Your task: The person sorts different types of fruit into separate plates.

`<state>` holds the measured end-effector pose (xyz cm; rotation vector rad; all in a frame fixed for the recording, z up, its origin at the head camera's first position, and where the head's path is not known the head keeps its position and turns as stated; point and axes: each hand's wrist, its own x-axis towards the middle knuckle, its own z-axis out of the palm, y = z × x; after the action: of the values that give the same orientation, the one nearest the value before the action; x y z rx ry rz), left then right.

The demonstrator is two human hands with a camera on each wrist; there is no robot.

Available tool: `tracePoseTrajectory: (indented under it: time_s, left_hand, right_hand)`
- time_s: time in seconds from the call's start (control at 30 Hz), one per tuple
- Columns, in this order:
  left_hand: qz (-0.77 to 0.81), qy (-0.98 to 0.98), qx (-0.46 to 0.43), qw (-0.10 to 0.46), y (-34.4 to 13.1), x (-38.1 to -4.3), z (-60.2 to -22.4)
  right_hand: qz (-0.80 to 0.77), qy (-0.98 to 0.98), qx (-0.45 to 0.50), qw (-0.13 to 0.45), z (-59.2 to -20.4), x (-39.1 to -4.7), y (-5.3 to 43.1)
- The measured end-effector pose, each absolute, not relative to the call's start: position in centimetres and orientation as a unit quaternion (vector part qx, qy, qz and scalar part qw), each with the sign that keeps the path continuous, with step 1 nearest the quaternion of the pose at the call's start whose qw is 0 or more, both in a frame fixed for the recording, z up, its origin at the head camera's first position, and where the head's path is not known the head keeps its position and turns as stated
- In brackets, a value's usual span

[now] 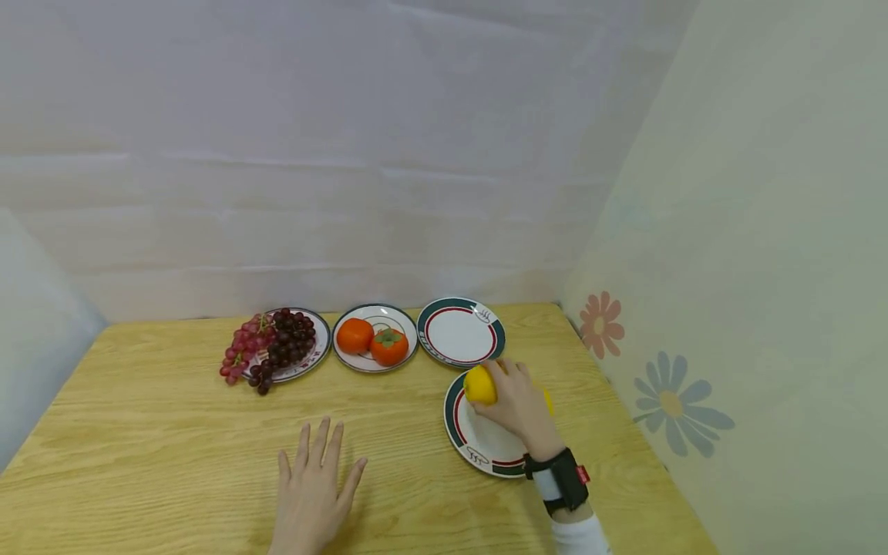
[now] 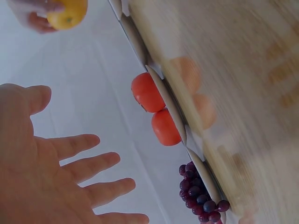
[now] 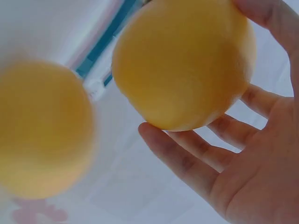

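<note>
A round yellow fruit [image 1: 479, 385] is gripped by my right hand [image 1: 516, 405], the thumb on one side and the fingers around the other. It is over the near right plate [image 1: 461, 424], which has a green and red rim. A second yellow fruit [image 3: 42, 130] sits beside the held one in the right wrist view; in the head view my hand hides most of it. My left hand [image 1: 315, 486] is spread with straight fingers low over the table's near middle, holding nothing. The left wrist view shows its palm and parted fingers.
Along the table's back stand a plate [image 1: 324, 339] of red and dark grapes [image 1: 287, 339], a plate [image 1: 378, 311] with two persimmons [image 1: 390, 347], and a bare green-rimmed plate [image 1: 461, 335]. Some grapes spill past their rim. A white wall with flower prints closes the right side.
</note>
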<state>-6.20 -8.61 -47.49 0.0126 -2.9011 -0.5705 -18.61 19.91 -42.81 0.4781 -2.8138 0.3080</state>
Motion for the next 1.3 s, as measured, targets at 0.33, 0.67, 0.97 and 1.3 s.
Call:
tracePoseTrajectory:
  time_s: [0.33,0.67,0.97,1.3]
  left_hand:
    - [-0.19,-0.976,0.011,0.104,-8.4,-5.8,-47.1]
    - [-0.189,-0.976,0.009,0.104,-7.9,-5.7,-46.9]
    - [-0.199,-0.976,0.013,0.092,-7.9,-5.8,-46.9]
    - [-0.203,-0.976,0.015,0.083,-8.4,-5.9,-46.9]
  right_hand:
    - [0.104,-0.984,0.143,0.035,-43.3,-29.7,18.0]
    - [0.088,-0.991,0.093,-0.021,-46.6,-33.3,15.9]
    - [0.106,-0.987,0.106,-0.057,-44.6,-31.9,16.4]
    - [0.087,-0.991,0.092,-0.046,-41.3,-24.0,21.3]
